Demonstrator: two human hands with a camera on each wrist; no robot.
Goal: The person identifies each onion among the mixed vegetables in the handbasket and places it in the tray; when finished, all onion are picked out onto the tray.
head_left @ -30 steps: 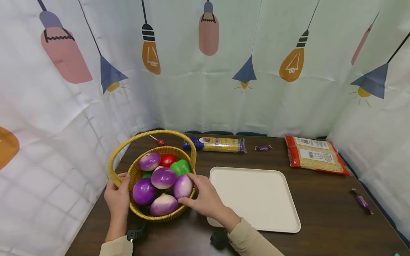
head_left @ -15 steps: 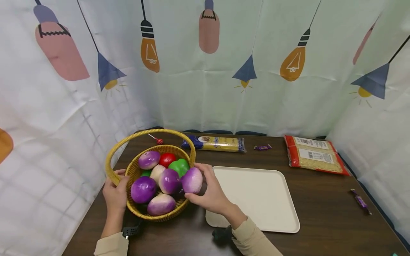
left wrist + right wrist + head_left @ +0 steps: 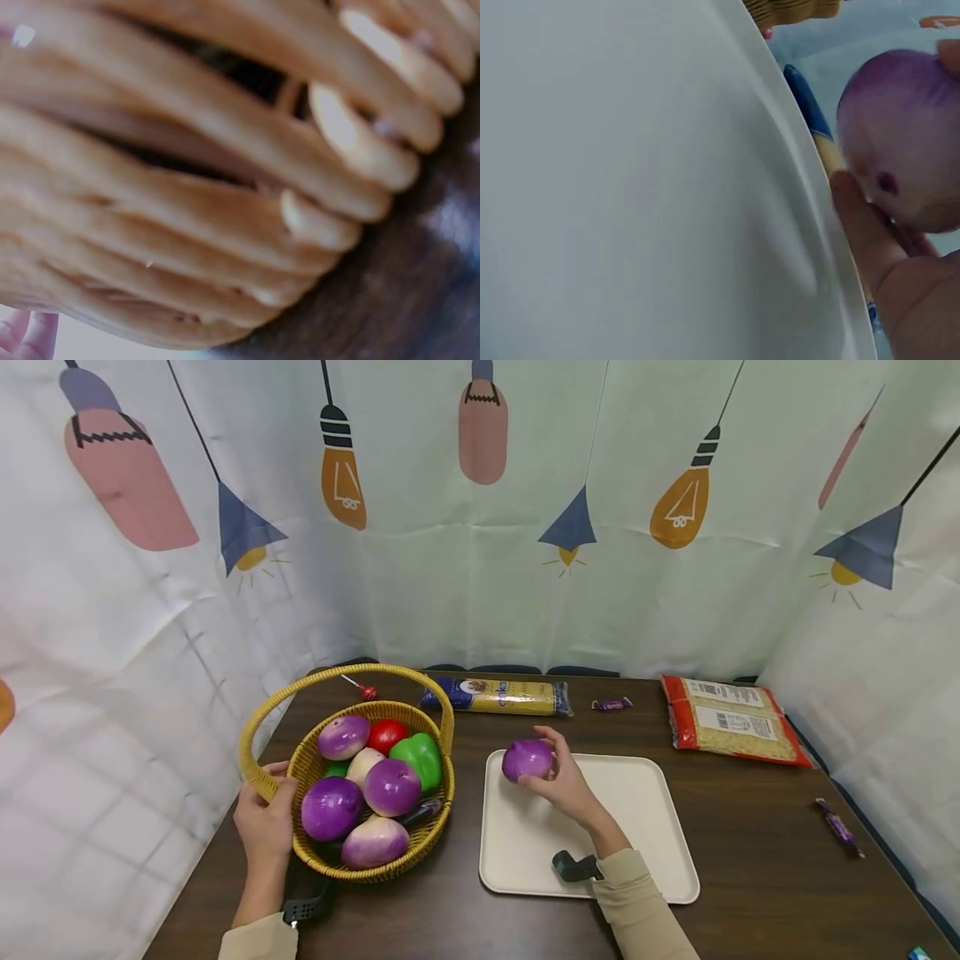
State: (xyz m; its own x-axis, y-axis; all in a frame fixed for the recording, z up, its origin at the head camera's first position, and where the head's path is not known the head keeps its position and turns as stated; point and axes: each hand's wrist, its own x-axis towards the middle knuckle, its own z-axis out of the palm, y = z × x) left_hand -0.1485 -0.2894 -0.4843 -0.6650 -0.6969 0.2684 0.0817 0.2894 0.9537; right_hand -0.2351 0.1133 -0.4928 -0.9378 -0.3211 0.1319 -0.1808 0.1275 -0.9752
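My left hand (image 3: pixel 266 818) grips the left side of a yellow woven basket (image 3: pixel 375 875), at the foot of its handle. In the left wrist view the basket's weave (image 3: pixel 187 225) fills most of the frame, with fingertips (image 3: pixel 34 337) at the lower corner. Several purple and white onions (image 3: pixel 330 808), a green bell pepper (image 3: pixel 420 760), a red tomato (image 3: pixel 387 735) and a dark eggplant (image 3: pixel 422 812) lie in the basket. My right hand (image 3: pixel 566 789) holds a purple onion (image 3: pixel 525 760) between thumb and fingers, over the far left part of a white tray (image 3: pixel 600 881).
Behind the tray lie a yellow and blue noodle packet (image 3: pixel 510 696) and a purple wrapped candy (image 3: pixel 612 704). A red-edged grain bag (image 3: pixel 735 722) is at the back right, another candy (image 3: pixel 840 828) nearer. A lollipop (image 3: pixel 367 692) lies behind the basket.
My right hand has lifted the onion out of the basket and carried it right, over the tray. The eggplant in the basket now shows. My left hand stays on the basket.
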